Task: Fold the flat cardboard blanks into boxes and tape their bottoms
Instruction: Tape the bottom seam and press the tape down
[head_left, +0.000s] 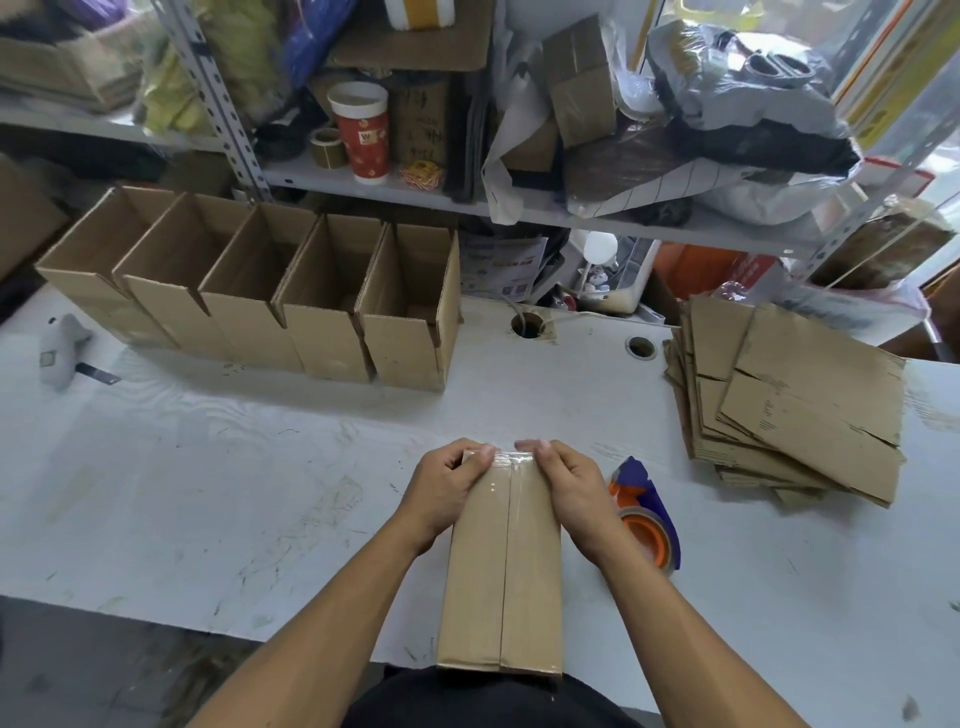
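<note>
A folded cardboard box (501, 577) lies bottom up at the table's near edge, its near end against my body. Clear tape runs along its centre seam and over the far end. My left hand (447, 491) grips the box's far left corner, thumb on top. My right hand (571, 493) grips the far right corner the same way, thumb pressing the tape down. A stack of flat cardboard blanks (795, 400) lies at the right. Several finished open boxes (260, 291) stand in a row at the back left. A tape dispenser (647, 512) with an orange roll sits just right of my right wrist.
A grey handheld tool (62, 351) lies at the far left of the white table (234, 467). Two cable holes (527, 325) are in the table top. Cluttered metal shelves (415, 192) with a red cup (363, 130) and bags rise behind the table.
</note>
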